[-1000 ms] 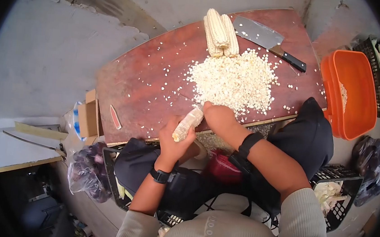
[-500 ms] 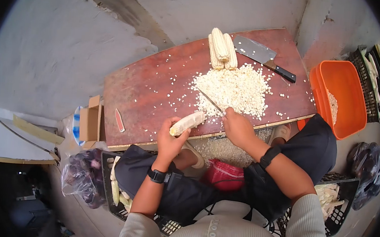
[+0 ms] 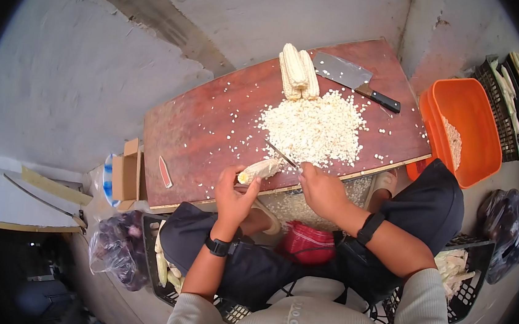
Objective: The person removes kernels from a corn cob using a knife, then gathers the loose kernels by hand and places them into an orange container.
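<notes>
In the head view, my left hand [image 3: 233,193] is closed around one end of a pale corn cob [image 3: 259,170] over the table's near edge. A narrow-bladed knife [image 3: 281,154] is gripped in my right hand [image 3: 322,190]; its blade slants up and left, just above the cob's far end. Beyond both hands spreads a heap of loose white corn kernels [image 3: 315,127]. Several whole ears of white corn [image 3: 298,71] are stacked behind the heap. To their right lies a cleaver [image 3: 353,79] with a black handle.
The reddish wooden table [image 3: 194,131] carries scattered kernels and a small red-and-white piece [image 3: 165,172] at left. Orange tubs [image 3: 483,107] stand off its right end. Black crates [image 3: 470,291] flank my legs, with dark-filled plastic bags [image 3: 119,248] nearby. A cardboard box [image 3: 125,175] sits at left.
The cob has turned in my left hand, so its cut end now faces more toward me. My right hand and the knife have shifted slightly down and left, closer to the cob.
</notes>
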The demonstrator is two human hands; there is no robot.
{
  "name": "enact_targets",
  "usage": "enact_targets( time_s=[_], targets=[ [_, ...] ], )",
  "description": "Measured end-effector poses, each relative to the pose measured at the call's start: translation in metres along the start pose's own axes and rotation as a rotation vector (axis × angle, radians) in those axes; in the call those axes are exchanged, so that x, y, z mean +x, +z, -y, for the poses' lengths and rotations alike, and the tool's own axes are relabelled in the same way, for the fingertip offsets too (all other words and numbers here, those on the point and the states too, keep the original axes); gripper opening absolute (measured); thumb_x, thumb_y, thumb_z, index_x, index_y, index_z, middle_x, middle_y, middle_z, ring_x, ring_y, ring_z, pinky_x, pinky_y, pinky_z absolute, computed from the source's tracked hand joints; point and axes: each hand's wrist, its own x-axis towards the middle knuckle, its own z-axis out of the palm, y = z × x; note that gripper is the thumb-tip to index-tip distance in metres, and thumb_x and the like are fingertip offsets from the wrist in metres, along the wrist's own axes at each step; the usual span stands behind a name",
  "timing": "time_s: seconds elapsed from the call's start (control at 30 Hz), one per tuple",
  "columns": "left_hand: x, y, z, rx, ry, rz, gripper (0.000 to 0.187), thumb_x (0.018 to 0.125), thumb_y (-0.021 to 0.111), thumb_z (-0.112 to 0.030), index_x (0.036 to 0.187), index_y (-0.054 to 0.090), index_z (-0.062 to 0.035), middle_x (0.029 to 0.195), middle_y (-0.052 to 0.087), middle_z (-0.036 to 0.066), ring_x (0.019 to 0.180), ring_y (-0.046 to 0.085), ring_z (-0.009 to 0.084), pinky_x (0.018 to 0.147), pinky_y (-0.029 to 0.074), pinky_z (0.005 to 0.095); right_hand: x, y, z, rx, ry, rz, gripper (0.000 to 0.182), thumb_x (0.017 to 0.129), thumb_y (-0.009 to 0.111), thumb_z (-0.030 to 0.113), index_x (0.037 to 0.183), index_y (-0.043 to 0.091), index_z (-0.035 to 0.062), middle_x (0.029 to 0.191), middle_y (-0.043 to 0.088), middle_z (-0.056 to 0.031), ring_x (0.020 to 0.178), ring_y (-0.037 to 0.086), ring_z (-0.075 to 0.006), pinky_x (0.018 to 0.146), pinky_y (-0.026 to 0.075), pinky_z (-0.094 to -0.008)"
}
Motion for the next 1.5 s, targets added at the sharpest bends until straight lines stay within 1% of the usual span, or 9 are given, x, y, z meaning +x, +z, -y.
enact_targets(
  time_s=[0.13,0.23,0.33,0.43,0.53,0.93,1.13,1.23,1.5],
  targets=[
    [0.000,0.004,0.002,-0.076,0.031,-0.029,0.030,0.079,0.073,-0.008,0.102,0.058,0.0033,0.095,0.053,0.011,0.076,0.058,0.0142,0.055,0.055,0.0228,0.002,-0.009,0.014,0.063,-0.042,-0.057,0.020,0.093,0.052,0.019,0.101,0.048,0.0011,0.083,0.062,-0.0219,0.073,0.063,-0.0398,0.062,0.049,-0.0482],
    [0.001,0.004,-0.002,-0.025,0.018,0.000,0.030,0.078,0.075,-0.008,0.101,0.058,0.0031,0.095,0.052,0.010,0.076,0.059,0.0143,0.057,0.055,0.0232,0.004,-0.007,0.013,-0.035,0.088,0.231,0.024,0.092,0.051,0.020,0.104,0.052,0.0001,0.085,0.065,-0.0203,0.076,0.065,-0.0371,0.066,0.051,-0.0476],
    [0.002,0.003,-0.003,-0.051,0.005,0.014,0.033,0.077,0.077,-0.010,0.101,0.058,0.0031,0.096,0.052,0.010,0.077,0.059,0.0145,0.058,0.055,0.0236,0.001,0.000,0.013,-0.048,0.060,0.136,0.024,0.092,0.051,0.020,0.106,0.052,0.0003,0.084,0.065,-0.0192,0.074,0.065,-0.0357,0.064,0.052,-0.0456],
    [0.002,0.004,0.002,-0.074,0.038,-0.008,0.036,0.076,0.079,-0.011,0.102,0.058,0.0029,0.097,0.052,0.010,0.079,0.060,0.0154,0.060,0.055,0.0240,0.001,-0.012,0.028,-0.039,-0.108,-0.020,0.021,0.091,0.052,0.020,0.102,0.052,0.0017,0.080,0.064,-0.0172,0.067,0.065,-0.0337,0.058,0.051,-0.0436],
    [0.002,0.006,0.002,-0.072,0.076,-0.033,0.037,0.076,0.080,-0.012,0.102,0.058,0.0029,0.097,0.053,0.010,0.078,0.059,0.0157,0.060,0.055,0.0241,-0.006,-0.022,0.041,-0.067,-0.174,-0.006,0.024,0.090,0.058,0.019,0.107,0.053,0.0012,0.075,0.060,-0.0131,0.060,0.062,-0.0300,0.051,0.049,-0.0387],
    [0.000,0.010,0.008,-0.061,0.101,-0.090,0.035,0.077,0.078,-0.013,0.101,0.059,0.0028,0.097,0.056,0.013,0.076,0.058,0.0187,0.061,0.054,0.0264,-0.015,-0.021,0.039,-0.200,-0.180,0.051,0.022,0.089,0.059,0.022,0.082,0.048,0.0035,0.060,0.056,-0.0107,0.048,0.060,-0.0253,0.042,0.047,-0.0357],
    [0.003,0.006,0.003,0.165,0.178,-0.021,0.028,0.075,0.074,-0.007,0.096,0.058,0.0031,0.094,0.058,0.017,0.077,0.059,0.0268,0.061,0.050,0.0315,-0.007,-0.022,0.045,-0.221,-0.143,0.086,0.014,0.079,0.058,0.012,0.083,0.048,0.0031,0.061,0.057,-0.0103,0.050,0.061,-0.0247,0.043,0.048,-0.0354],
    [0.004,0.009,-0.008,0.133,0.205,-0.014,0.028,0.074,0.075,-0.007,0.094,0.058,0.0032,0.090,0.058,0.018,0.075,0.058,0.0302,0.062,0.048,0.0352,0.001,-0.023,0.049,-0.210,-0.122,0.096,0.013,0.076,0.057,0.010,0.082,0.047,0.0030,0.061,0.058,-0.0102,0.051,0.062,-0.0247,0.043,0.049,-0.0353],
    [0.002,0.017,-0.015,0.207,0.343,0.066,0.027,0.072,0.075,-0.007,0.093,0.060,-0.0004,0.091,0.058,0.016,0.074,0.058,0.0295,0.062,0.049,0.0355,0.020,-0.006,0.042,-0.197,-0.123,0.106,0.014,0.080,0.057,0.013,0.083,0.049,0.0026,0.063,0.061,-0.0121,0.054,0.064,-0.0265,0.046,0.050,-0.0362]
  ],
)
